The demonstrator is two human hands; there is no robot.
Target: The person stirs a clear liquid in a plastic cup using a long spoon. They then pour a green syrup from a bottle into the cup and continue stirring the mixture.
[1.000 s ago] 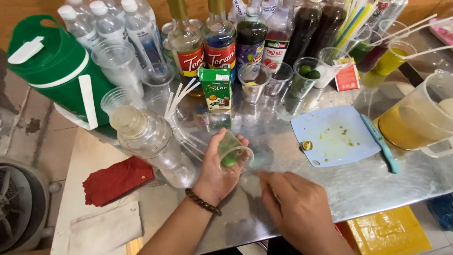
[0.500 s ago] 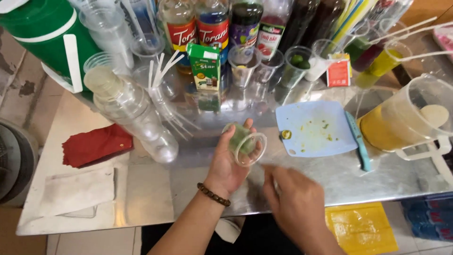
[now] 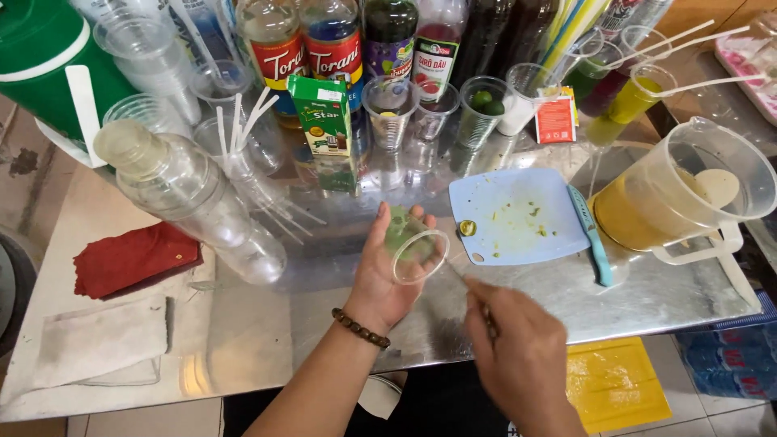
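Both arms come into view bare from the near edge, with no sleeve showing on either forearm. The left hand (image 3: 388, 271) has a bracelet (image 3: 360, 328) at the wrist: a single strand of round, dark brown beads, glossy, fitting snugly around it. The right hand (image 3: 518, 356) wears nothing at the wrist that shows, and no ring can be made out on the fingers of either hand. The fingernails that show on the left hand are short and plain. Below the arms, near the bottom edge, dark clothing shows.
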